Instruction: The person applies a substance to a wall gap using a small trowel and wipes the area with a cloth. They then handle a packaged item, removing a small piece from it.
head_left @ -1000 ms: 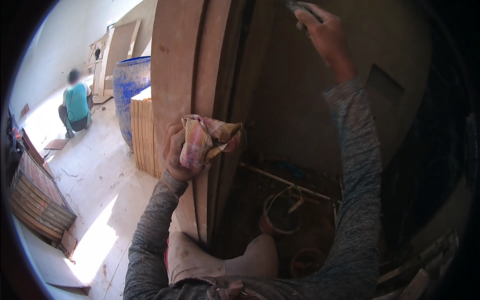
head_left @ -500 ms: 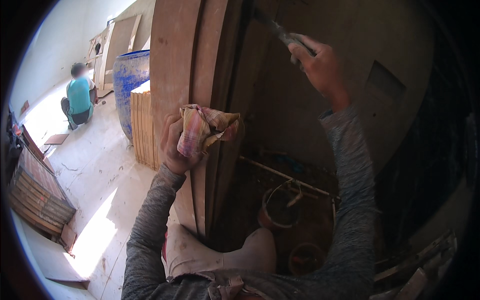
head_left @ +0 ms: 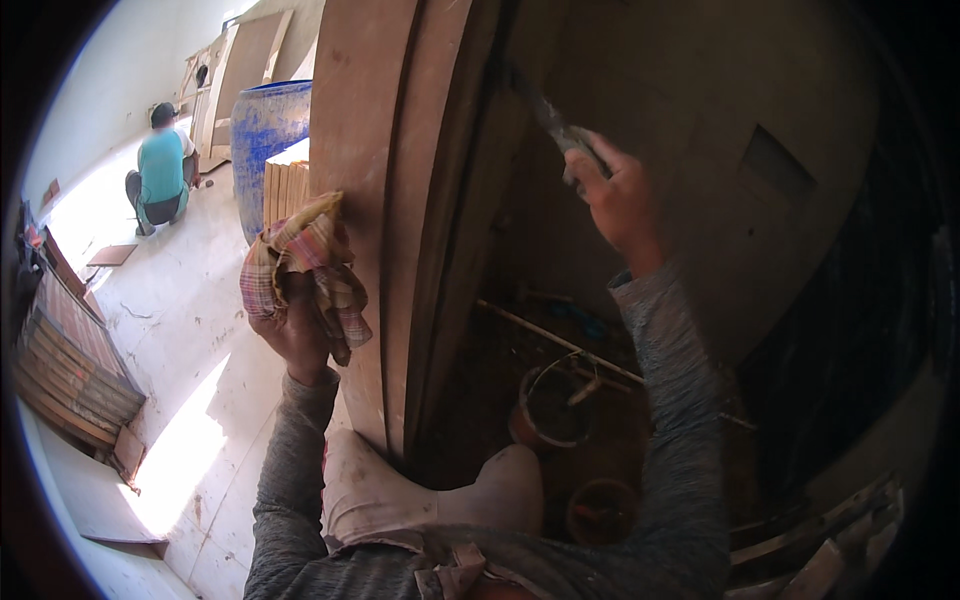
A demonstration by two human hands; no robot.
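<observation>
My left hand [head_left: 298,330] is closed on a crumpled plaid cloth [head_left: 300,250], just left of the face of the wooden door frame [head_left: 365,150]. My right hand [head_left: 615,195] grips the handle of a long flat-bladed tool [head_left: 540,108], its blade pointing up-left to the dark inner edge of the frame; whether the tip touches is unclear in the shadow. My bent legs, in pale trousers, show below the frame.
A person [head_left: 160,170] in a teal top squats at the left. A blue barrel [head_left: 258,120], stacked boards [head_left: 75,350] and leaning panels [head_left: 255,55] stand about. In the dark space at right lie a bucket [head_left: 550,430], a pole [head_left: 530,330] and timber scraps [head_left: 820,540].
My right hand and tool have moved down and slightly left along the frame. My left hand has shifted left with the cloth, which now hangs in a different bunch.
</observation>
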